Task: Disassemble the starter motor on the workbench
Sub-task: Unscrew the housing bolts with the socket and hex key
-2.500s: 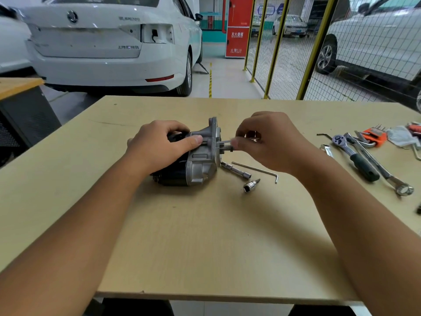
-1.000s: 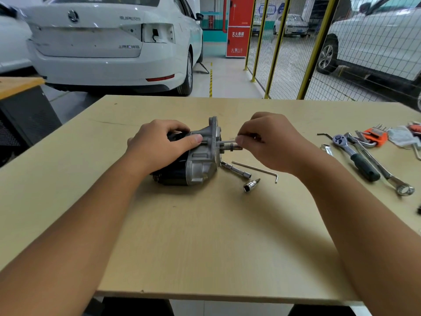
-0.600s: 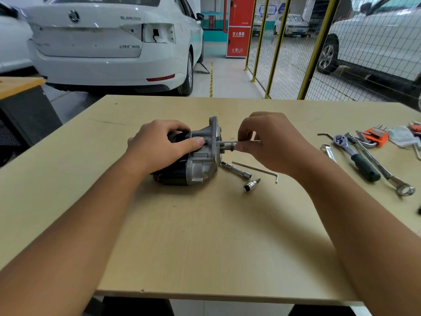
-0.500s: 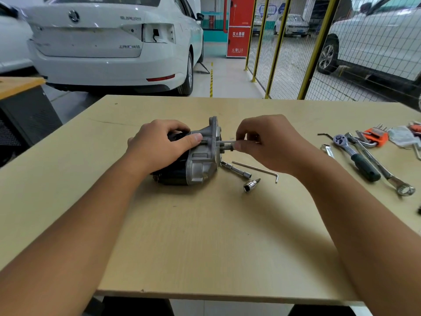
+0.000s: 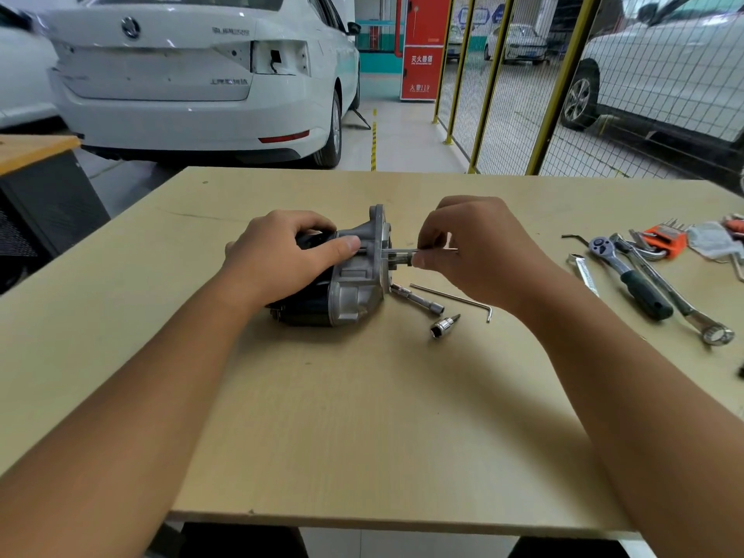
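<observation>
1. Starter motor (image 5: 346, 283) lies on its side near the middle of the counter (image 5: 362, 416), silver flange end facing right, black body to the left.
2. Your left hand (image 5: 282, 259) wraps over the black body, thumb stretched along the silver housing, so that grip is holding the motor.
3. Your right hand (image 5: 475, 251) pinches a thin metal rod (image 5: 402, 250) that sticks out of the flange.
4. Just right of the motor lie an extension bar (image 5: 416, 298), a hex key (image 5: 455, 300) and a small socket (image 5: 442, 327).
5. Farther right sit a ratchet (image 5: 628, 275), a wrench (image 5: 684, 308) and an orange hex key set (image 5: 664, 239).
</observation>
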Motion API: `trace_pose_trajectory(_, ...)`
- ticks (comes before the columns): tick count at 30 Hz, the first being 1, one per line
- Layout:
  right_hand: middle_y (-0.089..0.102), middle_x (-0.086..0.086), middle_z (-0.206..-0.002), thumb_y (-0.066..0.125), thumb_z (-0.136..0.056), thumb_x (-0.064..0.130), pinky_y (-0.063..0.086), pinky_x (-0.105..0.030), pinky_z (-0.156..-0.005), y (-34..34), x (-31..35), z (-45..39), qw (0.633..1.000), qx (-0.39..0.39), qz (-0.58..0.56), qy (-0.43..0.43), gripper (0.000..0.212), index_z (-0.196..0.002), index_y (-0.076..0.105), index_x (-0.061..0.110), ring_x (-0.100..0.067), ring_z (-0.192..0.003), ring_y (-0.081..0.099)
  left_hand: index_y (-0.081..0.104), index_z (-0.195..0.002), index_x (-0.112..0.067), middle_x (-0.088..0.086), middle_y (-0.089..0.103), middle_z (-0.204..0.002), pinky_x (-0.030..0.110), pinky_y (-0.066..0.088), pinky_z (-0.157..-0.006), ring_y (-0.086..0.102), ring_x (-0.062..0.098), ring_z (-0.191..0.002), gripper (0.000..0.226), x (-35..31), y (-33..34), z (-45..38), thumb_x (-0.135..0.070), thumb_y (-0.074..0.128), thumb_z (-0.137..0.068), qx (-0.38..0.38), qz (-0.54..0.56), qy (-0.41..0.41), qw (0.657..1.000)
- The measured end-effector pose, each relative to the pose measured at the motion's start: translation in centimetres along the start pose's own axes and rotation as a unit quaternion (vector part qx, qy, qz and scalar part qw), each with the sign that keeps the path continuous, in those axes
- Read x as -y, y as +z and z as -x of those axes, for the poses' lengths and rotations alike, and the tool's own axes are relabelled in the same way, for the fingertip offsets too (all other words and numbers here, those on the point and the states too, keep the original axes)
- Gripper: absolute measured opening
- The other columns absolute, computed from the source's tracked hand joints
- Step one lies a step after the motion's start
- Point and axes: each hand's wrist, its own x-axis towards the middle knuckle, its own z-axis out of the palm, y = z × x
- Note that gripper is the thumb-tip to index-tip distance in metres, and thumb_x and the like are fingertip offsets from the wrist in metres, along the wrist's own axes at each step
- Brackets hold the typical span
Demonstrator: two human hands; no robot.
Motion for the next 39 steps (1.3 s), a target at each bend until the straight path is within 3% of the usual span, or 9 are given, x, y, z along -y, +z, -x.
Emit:
trace_pose_trajectory(4, 0.058, 0.008, -0.079, 0.072, -0.089, 0.036, 0.040, -0.029, -0.062, 0.17, -0.19, 0.07, 1.000, 0.005, -0.021, -0.010, 0.013, -0.087, 0.073, 0.023, -0.005, -0.072, 0.051, 0.074, -0.100, -0.046, -0.019, 0.073, -0.105, 0.051, 0.046, -0.105, 0.063, 0.016, -0.112, 0.063, -0.06, 0.00, -0.03, -0.090, 0.054, -0.060, -0.002, -0.004, -0.005, 1.000)
trace_pose_trajectory(6, 0.056, 0.005, -0.083, 0.066, -0.094, 0.033, 0.036, -0.029, -0.064, 0.24, -0.28, -0.04, 1.000, 0.018, -0.021, -0.007, 0.017, -0.092, 0.076, 0.020, -0.005, -0.074, 0.050, 0.075, -0.100, -0.045, -0.020, 0.072, -0.105, 0.051, 0.046, -0.105, 0.063, 0.016, -0.112, 0.064, -0.11, -0.02, 0.00, -0.090, 0.055, -0.059, -0.001, -0.002, -0.008, 1.000)
trace_pose_trajectory(10, 0.056, 0.004, -0.087, 0.068, -0.094, 0.026, 0.046, -0.035, -0.072, 0.14, -0.17, -0.14, 1.000, 0.026, -0.014, -0.005, 0.014, -0.094, 0.076, 0.015, -0.016, -0.078, 0.053, 0.074, -0.101, -0.045, -0.019, 0.072, -0.106, 0.051, 0.046, -0.106, 0.063, 0.016, -0.112, 0.065, -0.21, -0.12, 0.10, -0.089, 0.058, -0.056, 0.002, 0.003, -0.009, 1.000)
trace_pose_trajectory(14, 0.058, 0.011, -0.085, 0.075, -0.087, 0.032, 0.051, -0.045, -0.077, 0.01, 0.11, -0.08, 1.000, 0.005, 0.019, -0.006, 0.011, -0.089, 0.077, 0.021, -0.017, -0.081, 0.056, 0.074, -0.099, -0.048, -0.020, 0.072, -0.105, 0.052, 0.047, -0.105, 0.064, 0.016, -0.111, 0.063, -0.23, -0.12, 0.19, -0.089, 0.061, -0.053, 0.005, 0.005, -0.008, 1.000)
trace_pose_trajectory(19, 0.061, 0.012, -0.084, 0.079, -0.083, 0.032, 0.053, -0.043, -0.073, 0.10, 0.11, 0.02, 1.000, -0.002, 0.005, 0.003, 0.011, -0.086, 0.075, 0.023, -0.013, -0.077, 0.057, 0.073, -0.101, -0.047, -0.020, 0.072, -0.105, 0.052, 0.047, -0.104, 0.063, 0.016, -0.111, 0.064, -0.17, -0.10, 0.09, -0.091, 0.055, -0.058, 0.002, -0.006, -0.006, 1.000)
trace_pose_trajectory(23, 0.065, 0.007, -0.083, 0.070, -0.090, 0.039, 0.053, -0.039, -0.071, -0.02, -0.09, 0.32, 0.999, 0.032, -0.017, -0.003, 0.015, -0.093, 0.074, 0.025, -0.008, -0.073, 0.056, 0.074, -0.104, -0.045, -0.018, 0.072, -0.108, 0.051, 0.046, -0.105, 0.063, 0.017, -0.113, 0.066, -0.20, -0.10, 0.05, -0.090, 0.053, -0.060, 0.000, -0.008, -0.013, 1.000)
trace_pose_trajectory(30, 0.059, 0.001, -0.092, 0.065, -0.095, 0.022, 0.050, -0.041, -0.077, -0.09, -0.32, -0.20, 0.999, 0.041, 0.008, 0.010, 0.013, -0.098, 0.077, 0.018, -0.018, -0.082, 0.053, 0.074, -0.103, -0.045, -0.023, 0.072, -0.104, 0.051, 0.046, -0.106, 0.063, 0.014, -0.111, 0.067, -0.36, -0.14, 0.20, -0.090, 0.056, -0.056, 0.002, 0.003, -0.014, 1.000)
trace_pose_trajectory(34, 0.058, 0.008, -0.088, 0.071, -0.091, 0.027, 0.051, -0.045, -0.077, -0.11, -0.05, -0.10, 0.999, 0.024, 0.032, 0.003, 0.009, -0.094, 0.077, 0.022, -0.018, -0.083, 0.055, 0.074, -0.100, -0.047, -0.021, 0.072, -0.104, 0.051, 0.047, -0.105, 0.064, 0.015, -0.110, 0.065, -0.28, -0.15, 0.16, -0.090, 0.058, -0.054, 0.001, 0.003, -0.014, 1.000)
trace_pose_trajectory(39, 0.054, 0.016, -0.082, 0.076, -0.086, 0.029, 0.051, -0.041, -0.074, -0.14, 0.01, -0.03, 1.000, 0.016, 0.026, 0.003, 0.007, -0.087, 0.071, 0.024, -0.013, -0.080, 0.053, 0.073, -0.101, -0.047, -0.019, 0.072, -0.105, 0.051, 0.047, -0.104, 0.064, 0.017, -0.110, 0.067, -0.14, -0.10, 0.20, -0.091, 0.060, -0.052, 0.006, 0.001, -0.012, 1.000)
